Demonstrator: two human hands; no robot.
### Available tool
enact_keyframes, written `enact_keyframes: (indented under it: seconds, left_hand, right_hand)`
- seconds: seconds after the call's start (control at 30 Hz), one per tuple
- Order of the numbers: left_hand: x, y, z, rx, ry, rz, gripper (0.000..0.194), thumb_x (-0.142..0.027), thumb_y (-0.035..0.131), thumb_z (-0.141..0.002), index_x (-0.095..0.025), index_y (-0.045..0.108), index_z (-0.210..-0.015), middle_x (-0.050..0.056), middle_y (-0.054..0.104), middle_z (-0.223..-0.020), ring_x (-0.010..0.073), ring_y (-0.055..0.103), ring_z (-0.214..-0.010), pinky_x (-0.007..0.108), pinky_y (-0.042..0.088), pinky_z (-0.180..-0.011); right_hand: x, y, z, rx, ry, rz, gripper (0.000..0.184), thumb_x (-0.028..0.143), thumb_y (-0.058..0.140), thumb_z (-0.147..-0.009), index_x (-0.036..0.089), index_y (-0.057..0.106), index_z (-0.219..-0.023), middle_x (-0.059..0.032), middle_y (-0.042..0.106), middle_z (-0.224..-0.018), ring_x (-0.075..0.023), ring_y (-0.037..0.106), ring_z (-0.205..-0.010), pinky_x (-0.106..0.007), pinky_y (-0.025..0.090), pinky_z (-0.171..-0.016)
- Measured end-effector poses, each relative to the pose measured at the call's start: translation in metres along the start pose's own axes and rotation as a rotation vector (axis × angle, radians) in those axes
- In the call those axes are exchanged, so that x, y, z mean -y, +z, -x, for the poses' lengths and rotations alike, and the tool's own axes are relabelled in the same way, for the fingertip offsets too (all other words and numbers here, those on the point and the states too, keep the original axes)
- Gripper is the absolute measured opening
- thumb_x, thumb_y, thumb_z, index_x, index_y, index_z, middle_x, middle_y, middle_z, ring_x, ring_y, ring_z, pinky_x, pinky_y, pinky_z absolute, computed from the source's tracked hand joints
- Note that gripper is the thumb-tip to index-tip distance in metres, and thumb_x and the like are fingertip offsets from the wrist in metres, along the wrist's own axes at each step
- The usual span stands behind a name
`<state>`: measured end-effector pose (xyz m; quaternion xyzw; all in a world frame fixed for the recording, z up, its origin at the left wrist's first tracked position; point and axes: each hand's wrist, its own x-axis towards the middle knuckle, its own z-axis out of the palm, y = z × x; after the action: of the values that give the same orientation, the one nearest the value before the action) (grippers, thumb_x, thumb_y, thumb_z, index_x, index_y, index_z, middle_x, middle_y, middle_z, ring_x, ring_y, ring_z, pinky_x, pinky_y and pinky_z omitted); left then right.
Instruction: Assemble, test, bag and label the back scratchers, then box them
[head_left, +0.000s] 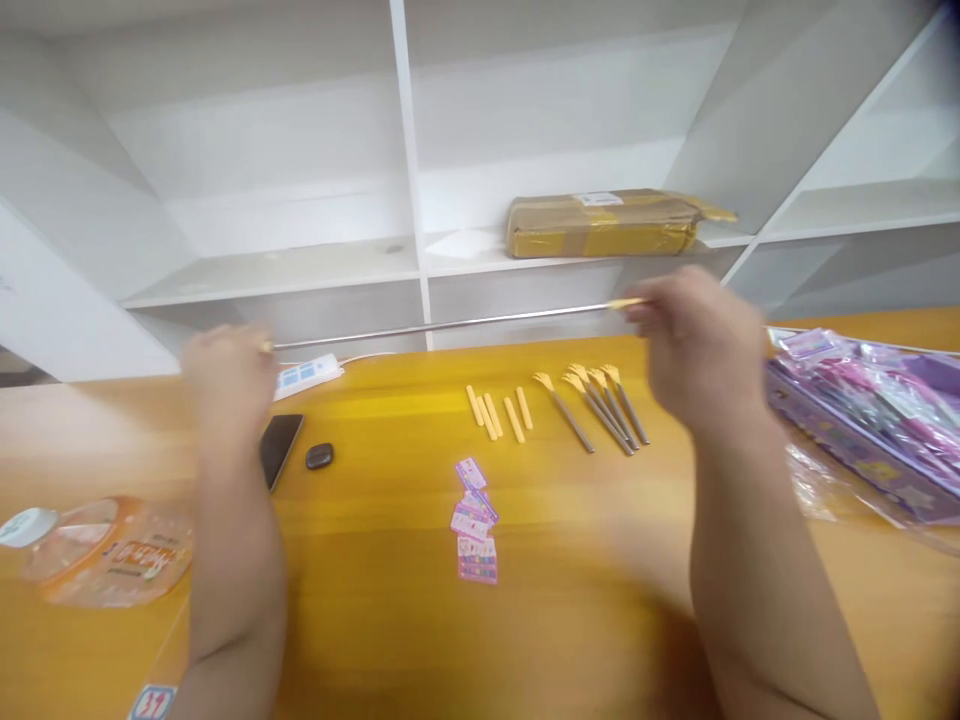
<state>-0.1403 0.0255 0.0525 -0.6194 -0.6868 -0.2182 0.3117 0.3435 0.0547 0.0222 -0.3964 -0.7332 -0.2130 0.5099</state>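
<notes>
A long thin silver rod is stretched level above the wooden table, held at both ends. My left hand is closed round its left end and my right hand pinches its right end, where a yellow tip shows. Both hands are blurred by motion. Below the rod lie several short yellow sticks and several grey-handled pieces with yellow claw heads. A few small pink and purple cards lie nearer to me.
A dark phone, a small black case and a white power strip lie at the left. A clear bottle with an orange label lies at the near left. Purple packaged toys sit at the right. A brown parcel rests on white shelves.
</notes>
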Motion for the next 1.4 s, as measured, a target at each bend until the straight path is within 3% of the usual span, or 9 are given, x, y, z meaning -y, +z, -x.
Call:
enact_keyframes:
  seconds: [0.1,0.2,0.3,0.6,0.73,0.9,1.1,1.27,1.4]
  left_hand:
    - [0.056,-0.002,-0.004,-0.075,-0.099,-0.049,0.030,-0.011,0.056,-0.074,-0.021,0.032,-0.058,0.000,0.031,-0.059,0.0177,0.027,-0.064,0.032,0.020,-0.062]
    - [0.073,-0.001,-0.001,-0.099,-0.081,-0.057,0.031,-0.011,0.056,-0.070,-0.021,0.030,-0.055,0.000,0.026,-0.057,0.0181,0.029,-0.065,0.032,0.022,-0.063]
    - [0.062,0.002,0.000,-0.079,-0.066,-0.060,0.031,-0.012,0.054,-0.069,-0.021,0.028,-0.055,0.000,0.026,-0.057,0.0187,0.029,-0.064,0.033,0.021,-0.062]
    - [0.036,0.016,-0.003,0.059,-0.050,-0.114,0.028,-0.014,0.054,-0.076,-0.020,0.032,-0.059,0.001,0.037,-0.062,0.0179,0.037,-0.067,0.031,0.021,-0.060]
    - [0.030,0.026,-0.003,0.133,-0.039,-0.182,0.025,-0.014,0.052,-0.081,-0.020,0.036,-0.062,0.001,0.045,-0.066,0.0178,0.033,-0.066,0.030,0.019,-0.060]
    - [0.024,0.034,-0.004,0.242,-0.062,-0.208,0.020,-0.017,0.049,-0.089,-0.019,0.051,-0.070,0.003,0.057,-0.073,0.0182,0.034,-0.067,0.030,0.019,-0.062]
    - [0.023,0.036,-0.005,0.295,-0.078,-0.252,0.022,-0.018,0.047,-0.094,-0.018,0.059,-0.076,0.004,0.061,-0.077,0.0176,0.032,-0.067,0.029,0.019,-0.062]
    - [0.015,0.038,-0.005,0.357,-0.048,-0.287,0.028,-0.018,0.045,-0.094,-0.018,0.072,-0.086,0.008,0.070,-0.085,0.0202,0.050,-0.072,0.031,0.026,-0.063]
    - [-0.019,0.044,-0.007,0.418,-0.027,-0.237,0.034,-0.023,0.046,-0.096,-0.020,0.080,-0.098,0.013,0.077,-0.095,0.0303,0.067,-0.090,0.034,0.036,-0.071]
  right_hand:
    - [-0.056,-0.034,0.003,-0.077,0.105,0.062,0.012,0.027,0.064,-0.091,0.027,0.070,-0.081,-0.0079,0.068,-0.074,-0.0203,0.062,-0.067,-0.035,0.045,-0.065]
    - [-0.078,-0.052,0.013,0.021,0.238,0.067,0.010,0.028,0.064,-0.086,0.028,0.074,-0.084,-0.0074,0.074,-0.081,-0.0205,0.067,-0.074,-0.035,0.047,-0.068]
    - [-0.078,-0.051,0.023,0.037,0.314,0.015,0.016,0.029,0.059,-0.090,0.027,0.074,-0.095,-0.0049,0.074,-0.088,-0.0195,0.068,-0.078,-0.034,0.049,-0.073]
    - [-0.091,-0.023,0.027,0.008,0.426,-0.130,0.009,0.030,0.061,-0.095,0.024,0.067,-0.098,-0.0070,0.067,-0.103,-0.0145,0.067,-0.073,-0.031,0.055,-0.075]
    - [-0.099,-0.009,0.031,0.068,0.466,-0.053,0.008,0.026,0.058,-0.099,0.024,0.066,-0.101,-0.0111,0.066,-0.113,-0.0128,0.067,-0.073,-0.030,0.055,-0.077]
    - [-0.099,0.004,0.030,0.143,0.495,0.130,0.015,0.011,0.059,-0.097,0.022,0.068,-0.101,-0.0172,0.070,-0.107,-0.0162,0.066,-0.082,-0.031,0.053,-0.086]
    - [-0.090,0.011,0.027,0.135,0.530,0.126,0.020,0.008,0.057,-0.098,0.016,0.072,-0.108,-0.0235,0.066,-0.124,-0.0124,0.065,-0.074,-0.032,0.053,-0.084]
    - [-0.085,0.015,0.027,0.113,0.486,0.119,0.020,0.014,0.054,-0.100,0.018,0.072,-0.109,-0.0224,0.062,-0.126,-0.0117,0.064,-0.070,-0.033,0.054,-0.084]
    - [-0.067,0.028,0.025,0.187,0.321,0.050,0.019,0.021,0.052,-0.103,0.019,0.070,-0.107,-0.0161,0.064,-0.114,-0.0134,0.062,-0.069,-0.033,0.052,-0.081]
